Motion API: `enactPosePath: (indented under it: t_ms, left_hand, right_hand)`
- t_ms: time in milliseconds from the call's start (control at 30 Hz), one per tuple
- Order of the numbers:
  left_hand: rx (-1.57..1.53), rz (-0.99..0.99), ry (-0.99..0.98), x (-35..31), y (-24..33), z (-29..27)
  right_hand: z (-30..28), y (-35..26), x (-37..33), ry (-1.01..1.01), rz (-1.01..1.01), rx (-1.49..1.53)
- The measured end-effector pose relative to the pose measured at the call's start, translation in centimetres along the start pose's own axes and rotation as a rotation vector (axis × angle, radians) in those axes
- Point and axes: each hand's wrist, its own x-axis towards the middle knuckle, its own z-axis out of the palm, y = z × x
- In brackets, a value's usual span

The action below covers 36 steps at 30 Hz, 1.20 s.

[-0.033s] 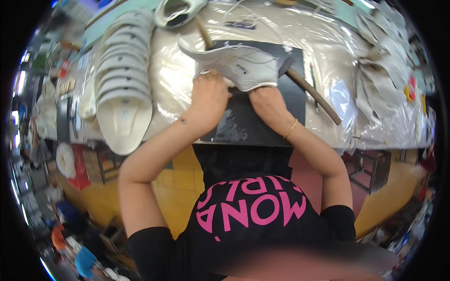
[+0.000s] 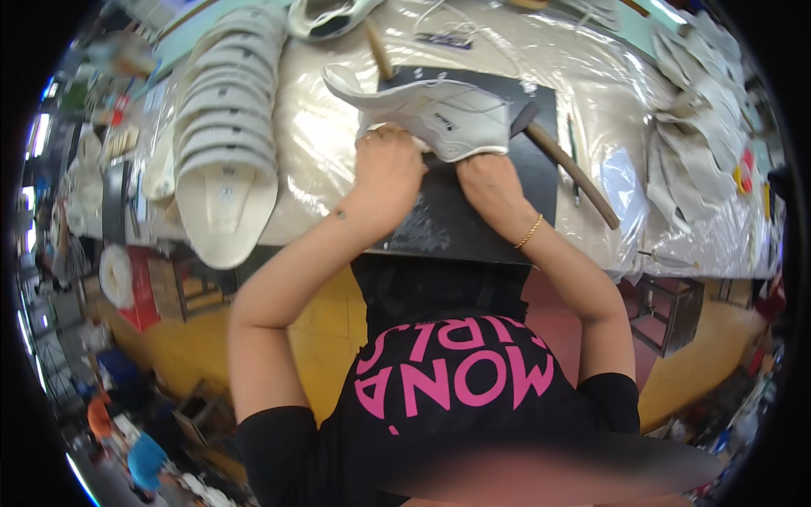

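A white shoe upper point(image 2: 463, 110) is held on its side over a black board point(image 2: 498, 224) on the table. My left hand point(image 2: 389, 165) is closed on the upper's lower left edge, knuckles up. Closed at the lower right edge of the same upper is my right hand point(image 2: 490, 182), with a gold-coloured bracelet on its wrist. The fingertips of both hands are hidden beneath the upper and the knuckles. A hammer point(image 2: 574, 173) with a wooden handle lies on the board's right side, its head close to the upper.
Nested white shoe uppers point(image 2: 226, 156) form a long stack on the left. Another upper point(image 2: 331, 20) lies at the far edge. A wooden handle point(image 2: 378, 49) sticks out behind the board. More pale uppers point(image 2: 688, 127) are piled at the right on the plastic-covered table point(image 2: 308, 160).
The whole view has shifted slightly. Both hands keep their hold on the shoe upper, and nothing has been let go.
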Motion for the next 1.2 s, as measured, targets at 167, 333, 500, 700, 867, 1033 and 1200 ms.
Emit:
enactPosePath:
  t_ms: [167, 333, 500, 700, 867, 1033, 1200]
  left_hand:
    - [-0.552, -0.147, 0.228, 2.0, 0.3, 3.3]
    - [-0.835, -0.373, 0.07, 4.1, -0.3, 3.6]
    - [-0.741, -0.36, 0.153, 4.6, 0.1, 4.0]
    - [-0.701, -0.278, 0.462, 4.9, 0.3, 5.6]
    - [-0.676, -0.414, 0.358, 5.5, 0.7, 6.2]
    - [-0.661, -0.432, 0.34, 5.8, 0.9, 8.1]
    - [-0.632, -0.409, 0.395, 7.1, 0.2, 11.4]
  right_hand:
    - [0.7, 0.8, 0.6, 0.001, -0.056, -0.078]
    - [0.9, 1.6, 0.8, -0.039, -0.026, 0.046]
    - [0.8, 2.0, 0.9, 0.09, -0.072, 0.093]
    - [1.1, 1.7, 0.9, -0.051, 0.054, 0.132]
    - [1.2, 1.2, 0.6, -0.072, 0.094, 0.074]
    - [0.8, 1.0, 0.9, -0.032, 0.031, 0.027]
    - [0.2, -0.1, 1.6, -0.027, 0.02, -0.01]
